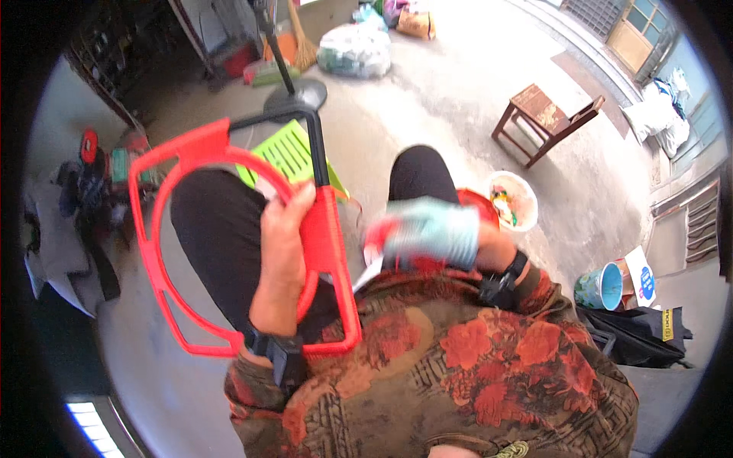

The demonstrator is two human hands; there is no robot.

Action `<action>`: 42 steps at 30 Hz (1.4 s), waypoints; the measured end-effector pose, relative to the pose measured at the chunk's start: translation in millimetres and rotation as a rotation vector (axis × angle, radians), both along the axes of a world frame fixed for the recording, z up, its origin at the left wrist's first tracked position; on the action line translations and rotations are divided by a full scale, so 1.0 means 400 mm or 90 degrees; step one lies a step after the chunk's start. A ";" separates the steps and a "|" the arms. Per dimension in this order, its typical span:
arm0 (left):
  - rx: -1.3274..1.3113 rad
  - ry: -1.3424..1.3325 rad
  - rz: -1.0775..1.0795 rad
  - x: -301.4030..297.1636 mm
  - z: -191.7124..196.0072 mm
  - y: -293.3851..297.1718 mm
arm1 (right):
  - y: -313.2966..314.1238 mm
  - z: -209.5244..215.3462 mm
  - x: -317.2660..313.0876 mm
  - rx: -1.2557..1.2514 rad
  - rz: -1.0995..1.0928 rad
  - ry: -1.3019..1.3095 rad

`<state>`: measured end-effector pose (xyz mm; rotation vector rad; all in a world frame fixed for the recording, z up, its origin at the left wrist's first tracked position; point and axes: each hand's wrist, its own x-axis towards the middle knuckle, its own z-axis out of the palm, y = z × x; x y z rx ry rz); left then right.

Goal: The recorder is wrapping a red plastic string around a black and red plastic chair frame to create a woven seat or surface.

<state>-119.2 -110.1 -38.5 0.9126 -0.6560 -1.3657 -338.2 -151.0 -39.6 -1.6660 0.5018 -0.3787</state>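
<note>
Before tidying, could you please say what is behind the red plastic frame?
The left leg, floor and a lime-green slotted panel show; the frame and left hand hide parts.

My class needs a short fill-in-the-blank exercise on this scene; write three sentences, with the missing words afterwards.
1. The bare hand gripping the red frame is the person's ____ hand.
2. The right hand wears a pale bluish ____.
3. The wooden chair stands in the picture's upper ____ part.

Missing words: left; glove; right.

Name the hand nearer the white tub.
Right. The gloved right hand is left of the white tub; the left hand, holding the red frame, is farther left.
</note>
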 end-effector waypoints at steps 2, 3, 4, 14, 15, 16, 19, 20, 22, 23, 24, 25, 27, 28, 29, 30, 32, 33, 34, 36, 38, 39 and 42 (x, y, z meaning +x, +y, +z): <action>-0.009 -0.031 0.020 -0.001 -0.002 -0.008 | 0.020 -0.028 0.050 -0.112 0.168 0.131; -0.017 -0.040 0.038 0.001 -0.019 -0.011 | 0.020 -0.053 0.080 -0.152 0.159 0.181; -0.035 -0.051 0.042 -0.016 -0.010 -0.011 | 0.003 -0.153 0.106 0.030 0.106 0.138; -0.050 -0.017 0.038 -0.008 -0.035 0.022 | -0.094 -0.007 0.227 0.525 -0.180 -0.357; -0.052 -0.018 0.034 -0.009 -0.030 0.017 | -0.109 -0.013 0.224 0.522 -0.182 -0.360; -0.039 -0.009 0.028 -0.010 -0.024 0.017 | -0.121 -0.019 0.218 0.315 -0.228 -0.285; -0.040 0.011 0.029 -0.005 -0.019 0.017 | -0.113 -0.027 0.192 -0.057 -0.339 -0.205; -0.054 0.021 0.035 -0.002 -0.020 0.017 | -0.099 -0.002 0.178 -0.139 -0.406 -0.163; -0.059 0.038 0.032 0.000 -0.025 0.013 | -0.086 0.011 0.166 -0.280 -0.495 -0.122; -0.064 0.053 0.028 0.002 -0.028 0.012 | -0.075 0.024 0.164 -0.280 -0.493 -0.123; -0.063 0.053 0.028 0.003 -0.032 0.011 | -0.049 0.063 0.158 -0.324 -0.446 -0.045; -0.067 0.050 0.017 0.003 -0.036 0.010 | -0.032 0.084 0.152 -0.367 -0.401 0.033; -0.072 0.043 0.008 0.002 -0.043 0.009 | -0.034 0.085 0.175 -0.431 -0.402 0.075; -0.079 0.056 0.007 0.000 -0.047 0.009 | -0.045 0.085 0.186 -0.407 -0.363 0.094; -0.087 0.069 0.005 0.000 -0.051 0.008 | -0.054 0.083 0.194 -0.383 -0.324 0.114; -0.087 0.073 -0.012 0.002 -0.051 0.008 | -0.061 0.079 0.197 -0.346 -0.333 0.073; -0.107 0.043 0.006 -0.007 -0.040 0.009 | -0.076 0.052 0.196 -0.286 -0.369 -0.096; -0.124 0.016 0.025 -0.014 -0.030 0.012 | -0.078 0.040 0.188 -0.220 -0.400 -0.262; -0.124 -0.009 0.038 -0.017 -0.020 0.017 | -0.062 0.070 0.158 -0.225 -0.418 -0.266; -0.106 -0.026 0.024 -0.012 -0.018 0.019 | -0.069 0.046 0.106 -0.370 -0.356 -0.237; -0.090 -0.040 0.003 -0.011 -0.013 0.019 | -0.053 0.030 0.073 -0.537 -0.286 -0.182; -0.053 -0.016 -0.043 -0.008 -0.011 0.021 | -0.048 0.022 0.076 -0.535 -0.283 -0.181; -0.008 0.006 -0.100 -0.006 -0.013 0.028 | -0.030 0.031 0.081 -0.208 -0.335 -0.260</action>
